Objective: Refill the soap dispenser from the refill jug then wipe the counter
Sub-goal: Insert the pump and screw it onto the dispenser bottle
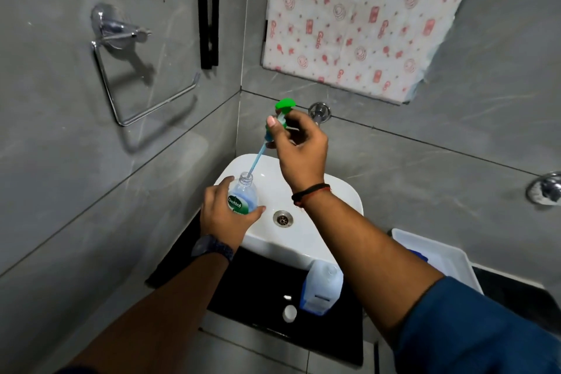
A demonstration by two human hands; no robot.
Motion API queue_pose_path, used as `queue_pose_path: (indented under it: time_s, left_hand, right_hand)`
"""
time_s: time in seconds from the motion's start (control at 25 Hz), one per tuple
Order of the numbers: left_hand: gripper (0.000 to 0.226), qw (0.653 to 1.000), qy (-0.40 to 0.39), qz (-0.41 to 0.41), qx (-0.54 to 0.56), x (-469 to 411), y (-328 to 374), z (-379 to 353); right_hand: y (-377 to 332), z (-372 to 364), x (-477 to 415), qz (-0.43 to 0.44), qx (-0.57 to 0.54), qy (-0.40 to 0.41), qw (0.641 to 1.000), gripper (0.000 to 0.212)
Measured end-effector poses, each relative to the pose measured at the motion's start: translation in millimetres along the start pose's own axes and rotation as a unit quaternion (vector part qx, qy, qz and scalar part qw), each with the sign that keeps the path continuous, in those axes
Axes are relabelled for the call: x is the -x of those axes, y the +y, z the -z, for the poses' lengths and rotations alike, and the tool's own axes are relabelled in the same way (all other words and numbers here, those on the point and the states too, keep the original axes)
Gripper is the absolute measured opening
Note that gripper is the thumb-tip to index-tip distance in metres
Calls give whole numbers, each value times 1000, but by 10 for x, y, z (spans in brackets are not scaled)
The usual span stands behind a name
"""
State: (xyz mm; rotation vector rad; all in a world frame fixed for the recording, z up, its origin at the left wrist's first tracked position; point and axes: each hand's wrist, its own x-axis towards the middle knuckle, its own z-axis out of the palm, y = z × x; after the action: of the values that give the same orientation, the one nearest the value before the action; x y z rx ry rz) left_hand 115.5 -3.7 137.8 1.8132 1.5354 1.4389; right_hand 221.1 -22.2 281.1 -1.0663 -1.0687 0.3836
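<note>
My left hand (226, 215) grips a clear Dettol soap dispenser bottle (243, 197) with blue liquid in it, held over the left rim of the white sink (306, 246). My right hand (299, 146) holds the green pump head (282, 114) above the bottle. The pump's blue tube (256, 161) slants down, and its tip sits inside the bottle's open neck. A translucent refill jug (321, 287) of pale blue liquid stands uncapped on the black counter (243, 291) in front of the sink. Its white cap (289, 313) lies beside it on the counter.
A patterned white cloth (358, 15) hangs on the back wall above a chrome tap (318, 112). A chrome towel ring (121, 70) is fixed to the left wall. A white plastic tub (440, 258) stands right of the sink, and another chrome fitting (545, 188) sits at the far right.
</note>
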Motion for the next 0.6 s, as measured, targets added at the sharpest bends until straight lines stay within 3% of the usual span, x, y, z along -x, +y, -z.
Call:
queue_pose_path:
  time_s: [0.36, 0.6]
  left_hand:
    - [89, 999, -27, -19, 6, -137, 280, -9]
    - [85, 998, -44, -33, 17, -204, 433, 36]
  right_hand:
    - [168, 127, 38, -48, 118, -144, 981, 13]
    - [198, 226, 36, -60, 149, -164, 973, 16]
